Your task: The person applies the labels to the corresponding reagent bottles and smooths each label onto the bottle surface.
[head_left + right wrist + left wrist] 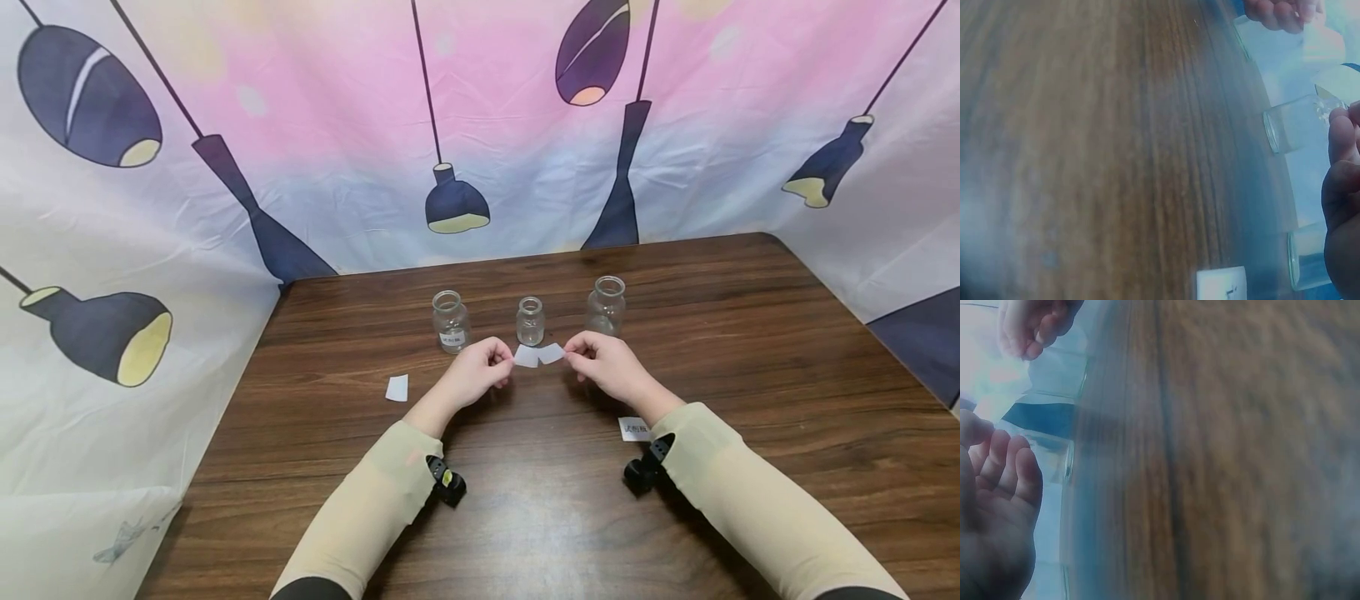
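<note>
Above the table, my left hand (480,367) pinches one small white paper piece (527,357) between thumb and fingertips. My right hand (606,367) pinches the outer end of a second white piece (552,353). The inner edges of both pieces meet or overlap in the head view, just in front of a small clear glass jar (530,325). Behind the right hand stands a larger clear jar (606,304), its lower part partly hidden. Another large jar (450,317), near the left hand, bears a white printed label (453,339).
A blank white paper piece (397,388) lies on the wooden table (330,450) left of the left hand. By the right sleeve lies a white label (634,429) with black characters. A patterned cloth backdrop (360,167) hangs behind the table.
</note>
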Action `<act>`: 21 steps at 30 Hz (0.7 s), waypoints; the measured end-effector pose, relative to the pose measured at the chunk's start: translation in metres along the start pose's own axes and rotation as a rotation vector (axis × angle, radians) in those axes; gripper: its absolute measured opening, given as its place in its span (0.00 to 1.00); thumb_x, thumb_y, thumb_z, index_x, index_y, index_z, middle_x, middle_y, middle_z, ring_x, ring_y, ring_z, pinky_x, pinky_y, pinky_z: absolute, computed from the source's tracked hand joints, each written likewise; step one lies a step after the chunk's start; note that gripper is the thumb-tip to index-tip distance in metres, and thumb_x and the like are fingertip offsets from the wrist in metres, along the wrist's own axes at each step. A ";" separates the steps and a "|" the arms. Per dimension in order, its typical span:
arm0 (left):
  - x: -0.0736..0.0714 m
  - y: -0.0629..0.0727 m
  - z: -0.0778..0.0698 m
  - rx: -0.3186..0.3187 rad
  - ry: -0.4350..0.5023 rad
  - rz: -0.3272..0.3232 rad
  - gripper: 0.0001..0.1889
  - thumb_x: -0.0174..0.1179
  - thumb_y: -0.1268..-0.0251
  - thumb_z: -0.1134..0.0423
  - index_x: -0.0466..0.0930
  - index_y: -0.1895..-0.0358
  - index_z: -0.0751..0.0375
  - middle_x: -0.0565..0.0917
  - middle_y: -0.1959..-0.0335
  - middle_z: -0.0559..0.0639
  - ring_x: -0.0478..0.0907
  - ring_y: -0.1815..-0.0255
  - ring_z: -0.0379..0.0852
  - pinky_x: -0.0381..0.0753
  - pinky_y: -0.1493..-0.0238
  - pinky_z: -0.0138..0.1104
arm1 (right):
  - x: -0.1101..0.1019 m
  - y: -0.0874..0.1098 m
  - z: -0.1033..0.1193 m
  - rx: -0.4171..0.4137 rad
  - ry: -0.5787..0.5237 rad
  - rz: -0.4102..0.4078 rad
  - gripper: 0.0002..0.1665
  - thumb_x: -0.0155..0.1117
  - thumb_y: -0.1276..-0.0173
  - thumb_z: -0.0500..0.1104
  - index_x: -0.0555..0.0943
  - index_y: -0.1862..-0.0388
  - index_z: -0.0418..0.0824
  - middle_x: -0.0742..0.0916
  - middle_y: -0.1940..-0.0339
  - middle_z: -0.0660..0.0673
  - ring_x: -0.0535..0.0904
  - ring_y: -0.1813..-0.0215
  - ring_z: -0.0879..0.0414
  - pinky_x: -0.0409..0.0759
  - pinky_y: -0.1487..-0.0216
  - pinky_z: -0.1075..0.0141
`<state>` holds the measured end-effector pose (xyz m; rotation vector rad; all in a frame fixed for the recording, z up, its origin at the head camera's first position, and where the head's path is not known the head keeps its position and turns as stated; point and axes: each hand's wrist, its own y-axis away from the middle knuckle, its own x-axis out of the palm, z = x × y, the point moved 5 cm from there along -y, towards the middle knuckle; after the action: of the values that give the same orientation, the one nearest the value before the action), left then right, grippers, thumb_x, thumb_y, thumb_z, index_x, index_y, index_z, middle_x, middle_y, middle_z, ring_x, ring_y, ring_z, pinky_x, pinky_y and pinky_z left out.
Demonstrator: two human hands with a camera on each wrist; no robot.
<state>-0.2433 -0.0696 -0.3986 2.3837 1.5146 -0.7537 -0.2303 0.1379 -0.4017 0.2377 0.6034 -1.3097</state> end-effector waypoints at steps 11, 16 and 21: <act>-0.012 0.005 0.010 -0.015 0.000 -0.023 0.03 0.56 0.38 0.69 0.74 0.69 0.64 0.77 0.80 0.49 0.76 0.79 0.41 0.79 0.74 0.34 | -0.003 0.000 -0.002 0.015 0.015 -0.003 0.04 0.61 0.34 0.39 0.79 0.64 0.38 0.82 0.78 0.44 0.77 0.76 0.55 0.72 0.73 0.66; -0.018 0.010 0.013 -0.035 0.001 -0.013 0.03 0.57 0.37 0.68 0.74 0.69 0.63 0.77 0.79 0.49 0.76 0.78 0.42 0.79 0.74 0.36 | -0.003 0.000 -0.001 0.004 0.008 -0.005 0.04 0.61 0.34 0.38 0.79 0.64 0.37 0.82 0.77 0.43 0.77 0.77 0.55 0.73 0.73 0.66; -0.026 0.016 0.021 -0.066 0.020 -0.008 0.04 0.57 0.37 0.67 0.74 0.68 0.64 0.77 0.78 0.50 0.77 0.78 0.43 0.80 0.73 0.37 | -0.004 0.001 0.000 0.006 0.008 0.000 0.04 0.60 0.34 0.38 0.79 0.63 0.37 0.82 0.78 0.43 0.78 0.76 0.54 0.72 0.73 0.66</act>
<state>-0.2443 -0.1058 -0.4037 2.3460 1.5328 -0.6729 -0.2301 0.1413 -0.4003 0.2481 0.6059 -1.3116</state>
